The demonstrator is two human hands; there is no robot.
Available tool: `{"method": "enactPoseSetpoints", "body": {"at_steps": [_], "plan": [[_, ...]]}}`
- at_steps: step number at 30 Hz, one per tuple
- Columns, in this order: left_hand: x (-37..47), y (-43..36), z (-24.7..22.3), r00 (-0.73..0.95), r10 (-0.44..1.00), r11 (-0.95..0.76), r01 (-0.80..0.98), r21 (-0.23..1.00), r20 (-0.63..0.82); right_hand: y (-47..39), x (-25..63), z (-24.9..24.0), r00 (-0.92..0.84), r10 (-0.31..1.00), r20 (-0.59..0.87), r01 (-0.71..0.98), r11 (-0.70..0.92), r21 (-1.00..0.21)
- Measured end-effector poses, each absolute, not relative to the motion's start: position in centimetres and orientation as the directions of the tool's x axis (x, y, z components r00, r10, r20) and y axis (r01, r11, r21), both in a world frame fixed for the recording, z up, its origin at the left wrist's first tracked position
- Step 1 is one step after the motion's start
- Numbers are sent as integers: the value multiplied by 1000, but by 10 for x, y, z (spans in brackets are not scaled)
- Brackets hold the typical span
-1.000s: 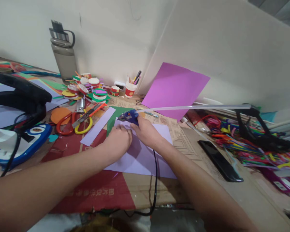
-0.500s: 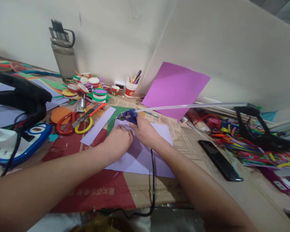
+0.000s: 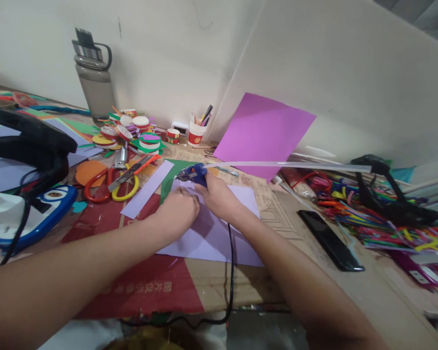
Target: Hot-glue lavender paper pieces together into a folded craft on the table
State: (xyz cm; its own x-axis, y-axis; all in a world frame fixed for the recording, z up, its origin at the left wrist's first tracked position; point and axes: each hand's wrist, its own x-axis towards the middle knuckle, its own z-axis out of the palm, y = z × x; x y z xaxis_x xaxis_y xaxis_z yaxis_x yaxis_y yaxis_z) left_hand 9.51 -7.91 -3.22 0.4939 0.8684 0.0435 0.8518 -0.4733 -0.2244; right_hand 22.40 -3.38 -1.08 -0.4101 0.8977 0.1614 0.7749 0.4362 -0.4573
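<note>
The right hand (image 3: pixel 219 195) is wrapped around the handle of a blue glue gun (image 3: pixel 191 175), its nozzle pointing left at the far left corner of a lilac sheet (image 3: pixel 200 245). A long clear glue stick (image 3: pixel 288 165) runs out of the gun's back toward the right, and a black cord (image 3: pixel 231 272) hangs over the front edge of the cardboard (image 3: pixel 211 288). The left hand (image 3: pixel 178 211) rests just below the nozzle with its fingers curled in; whether they pinch anything, I cannot tell. The lilac sheet lies on the cardboard, its near edge close to the front edge. Left of it are a lilac strip (image 3: pixel 148 189) and scissors (image 3: pixel 110 181) with a cutter (image 3: pixel 136 173) across them. A phone (image 3: pixel 330 240) lies toward the tabletop's (image 3: pixel 387 306) right side; a cup of pens (image 3: pixel 197 133) stands at its far edge.
</note>
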Motion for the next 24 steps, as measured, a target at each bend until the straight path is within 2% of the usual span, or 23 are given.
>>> {"method": "enactPoseSetpoints", "body": {"at_steps": [5,12,17,24], "plan": [[95,-79,-30,489,872,-480,852,-208,-8,-38,228,-7,-431,892,138,767,443,-465],[94,-81,-30,493,868,-471,855,-218,56,-37,235,-5,-386,908,164,817,419,-396],[97,-83,-27,481,876,-459,855,-242,38,-40,234,-2,-359,922,147,838,387,-384],[97,-82,-26,483,875,-470,858,-206,18,-37,221,-7,-378,914,145,797,401,-451]]}}
